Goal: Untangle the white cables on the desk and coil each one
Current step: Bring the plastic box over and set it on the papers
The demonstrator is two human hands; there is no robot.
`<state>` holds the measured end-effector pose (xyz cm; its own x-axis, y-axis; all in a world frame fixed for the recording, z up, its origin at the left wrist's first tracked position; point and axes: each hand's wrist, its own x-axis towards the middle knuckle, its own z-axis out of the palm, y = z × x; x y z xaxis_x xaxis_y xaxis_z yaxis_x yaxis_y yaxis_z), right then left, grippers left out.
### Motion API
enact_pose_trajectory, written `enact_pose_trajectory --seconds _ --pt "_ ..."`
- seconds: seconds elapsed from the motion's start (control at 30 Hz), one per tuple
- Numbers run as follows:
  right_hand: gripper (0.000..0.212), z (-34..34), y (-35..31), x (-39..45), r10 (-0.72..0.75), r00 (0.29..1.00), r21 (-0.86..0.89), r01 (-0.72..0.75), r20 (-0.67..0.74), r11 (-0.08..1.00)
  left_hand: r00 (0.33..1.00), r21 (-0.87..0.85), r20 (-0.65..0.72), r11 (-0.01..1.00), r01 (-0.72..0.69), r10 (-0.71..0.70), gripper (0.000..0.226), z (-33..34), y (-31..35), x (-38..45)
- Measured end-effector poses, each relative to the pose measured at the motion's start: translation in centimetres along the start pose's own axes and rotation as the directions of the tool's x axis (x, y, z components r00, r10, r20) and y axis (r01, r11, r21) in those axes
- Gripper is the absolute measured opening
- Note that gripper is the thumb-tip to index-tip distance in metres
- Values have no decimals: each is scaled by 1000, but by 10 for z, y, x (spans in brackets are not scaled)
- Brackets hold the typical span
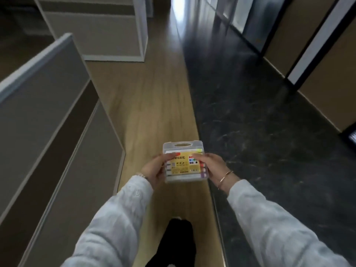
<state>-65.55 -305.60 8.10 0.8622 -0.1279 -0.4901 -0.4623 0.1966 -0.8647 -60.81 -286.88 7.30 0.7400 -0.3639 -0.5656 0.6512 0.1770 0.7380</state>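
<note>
1. Clear plastic is what our fingers meet: both hands grip a small see-through marker case with a yellow label and a moulded carry handle at its far end.
2. Our left hand wraps the case's left edge, thumb lying across the top of the label, the other fingers curled beneath and out of sight.
3. Our right hand clasps the right edge the same way, thumb on top near the colour swatches. Neither hand is slack; both are closed round the case.
4. Outward from the hands we see a bangle on the right wrist, a beaded bracelet on the left, and pale knitted sleeves running back toward us.
5. Below, a dark shoe stands on a strip of wooden floor, with dark marbled tile to the right and grey partition panels to the left.
6. As for the task, no white cables and no desk surface are in view, so we cannot say where they lie. We judge that untangling has not begun and every coil is left to make; the case would have to be set down first.
</note>
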Motion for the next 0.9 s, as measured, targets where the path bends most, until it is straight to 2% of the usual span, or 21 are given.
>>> enact_pose_trajectory --seconds 0.23,0.57,0.7,0.8,0.9 --pt "40 40 -115 182 10 995 -75 -2 96 997 985 -32 -136 993 -116 111 32 -23 130 134" --pt "32 120 -225 423 82 961 -208 -26 265 978 936 -138 -321 970 -199 146 42 -98 270 312" --pt "23 166 -275 527 86 933 -255 6 349 967 903 -188 -391 945 -267 178 61 -133 333 387" --pt "18 207 -324 607 100 897 -322 49 431 945 867 -243 -464 915 -322 182 53 -161 391 443" --pt "21 245 -359 666 122 859 -363 78 497 928 835 -293 -515 875 -385 195 55 -184 436 477"
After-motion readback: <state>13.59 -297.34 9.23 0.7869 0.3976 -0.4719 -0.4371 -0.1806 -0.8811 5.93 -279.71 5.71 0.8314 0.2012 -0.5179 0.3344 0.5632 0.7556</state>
